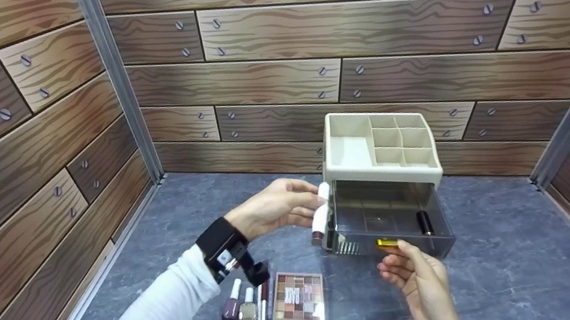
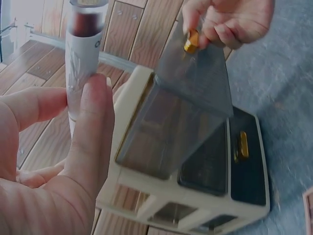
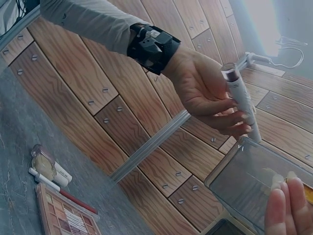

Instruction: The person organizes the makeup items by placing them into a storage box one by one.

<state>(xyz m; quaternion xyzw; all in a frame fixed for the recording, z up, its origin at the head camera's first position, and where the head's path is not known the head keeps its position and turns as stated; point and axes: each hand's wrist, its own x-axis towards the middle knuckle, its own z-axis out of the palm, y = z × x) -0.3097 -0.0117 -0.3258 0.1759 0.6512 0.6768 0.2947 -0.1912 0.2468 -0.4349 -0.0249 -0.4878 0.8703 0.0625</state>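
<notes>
My left hand pinches a slim white lipstick tube between thumb and fingers, its dark red end pointing down in the head view. The tube is held at the left side of a clear, smoky drawer. That drawer is pulled out of a cream cosmetics organizer. With thumb and fingertips, my right hand grips the drawer's gold handle. Inside the drawer, a black tube lies along the right side. In the left wrist view, a lower drawer with its own gold handle is closed.
An eyeshadow palette lies on the grey table in front, left of my right hand. Beside it are slim pencils, a light nail polish bottle and a purple one. Wood-patterned walls surround the table.
</notes>
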